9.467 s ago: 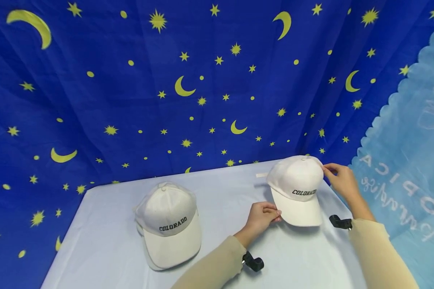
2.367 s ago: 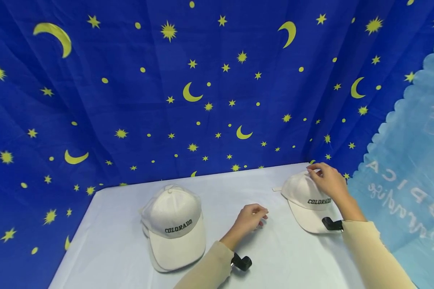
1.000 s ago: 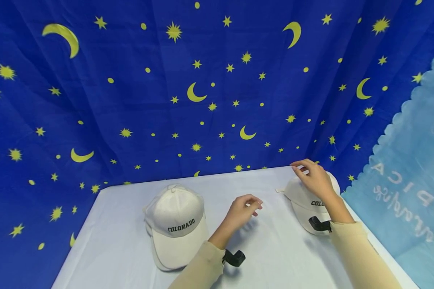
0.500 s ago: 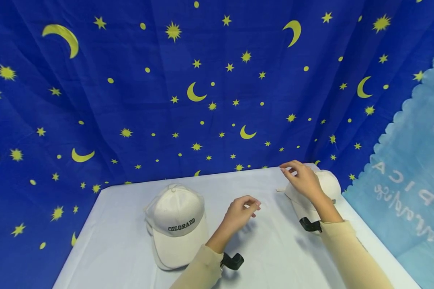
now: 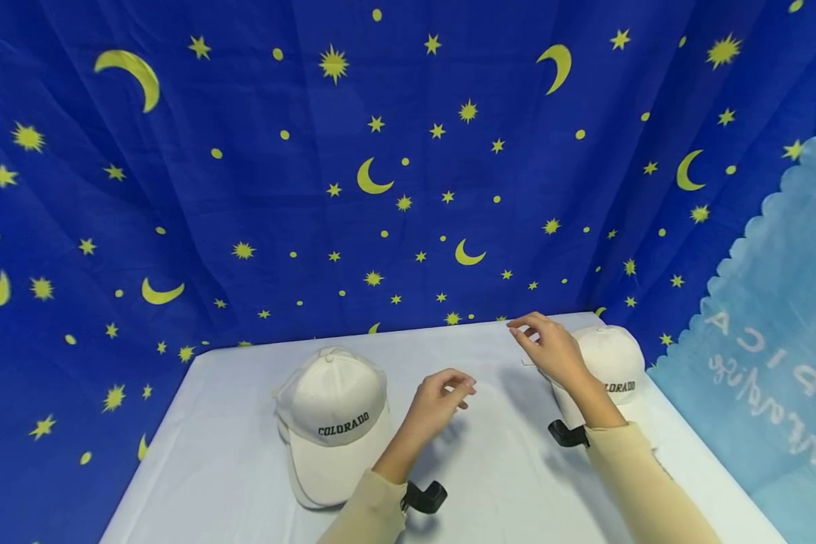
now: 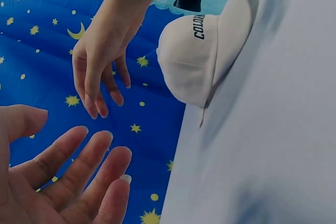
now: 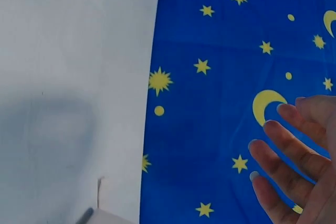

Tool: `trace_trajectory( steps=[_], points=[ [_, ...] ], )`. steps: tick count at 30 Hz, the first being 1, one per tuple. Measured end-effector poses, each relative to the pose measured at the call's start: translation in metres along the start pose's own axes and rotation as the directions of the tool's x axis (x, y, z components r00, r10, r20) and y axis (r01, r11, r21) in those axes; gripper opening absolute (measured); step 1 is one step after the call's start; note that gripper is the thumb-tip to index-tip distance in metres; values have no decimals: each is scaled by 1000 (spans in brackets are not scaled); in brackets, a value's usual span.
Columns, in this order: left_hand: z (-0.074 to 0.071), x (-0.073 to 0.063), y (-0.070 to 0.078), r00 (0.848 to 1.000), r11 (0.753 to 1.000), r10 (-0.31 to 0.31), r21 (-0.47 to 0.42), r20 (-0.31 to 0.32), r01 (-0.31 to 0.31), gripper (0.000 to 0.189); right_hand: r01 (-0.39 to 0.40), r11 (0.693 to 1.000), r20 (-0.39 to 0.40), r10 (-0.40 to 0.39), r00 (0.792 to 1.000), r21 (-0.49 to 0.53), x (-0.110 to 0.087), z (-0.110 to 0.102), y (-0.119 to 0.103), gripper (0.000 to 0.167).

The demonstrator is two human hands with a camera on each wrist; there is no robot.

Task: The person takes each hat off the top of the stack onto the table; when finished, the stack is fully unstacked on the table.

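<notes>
The left hand (image 5: 437, 404) and right hand (image 5: 553, 353) hovered, fingers loose, holding nothing; the right cap (image 5: 613, 355) and apparently stacked left caps (image 5: 340, 427) sat on the table (image 5: 224, 438). Seemingly between grips, the next move needed curled fingers.

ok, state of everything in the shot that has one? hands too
left hand: relaxed, holding nothing, above the table
right hand: fingers loosely bent, holding nothing, off the right cap
right cap: crown up, brim toward the person, partly hidden by the arm in the head view
strap end: poking out from the right cap; fastening not visible
left cap: crown up, apparently stacked on another
blue curtain: hanging, lightly creased
</notes>
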State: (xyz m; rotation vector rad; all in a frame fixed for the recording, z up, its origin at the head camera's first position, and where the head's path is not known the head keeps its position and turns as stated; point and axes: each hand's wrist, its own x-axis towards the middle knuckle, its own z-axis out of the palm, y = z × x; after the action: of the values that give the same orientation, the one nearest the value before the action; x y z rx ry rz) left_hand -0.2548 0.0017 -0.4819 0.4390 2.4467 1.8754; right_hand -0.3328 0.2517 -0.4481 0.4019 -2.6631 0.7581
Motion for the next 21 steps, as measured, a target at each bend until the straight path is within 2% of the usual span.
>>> trace_trajectory(
  steps=[12, 21],
  points=[
    [-14, -13, -3, 998, 1000, -18, 1, -67, 18, 21, 47, 997, -22, -46, 999, 53, 3, 16, -16, 21],
    [-26, -20, -1, 995, 1000, 10, 30, -96, -7, 20, 56, 996, -19, -55, 998, 74, 5, 22, -30, 18]
  ],
)
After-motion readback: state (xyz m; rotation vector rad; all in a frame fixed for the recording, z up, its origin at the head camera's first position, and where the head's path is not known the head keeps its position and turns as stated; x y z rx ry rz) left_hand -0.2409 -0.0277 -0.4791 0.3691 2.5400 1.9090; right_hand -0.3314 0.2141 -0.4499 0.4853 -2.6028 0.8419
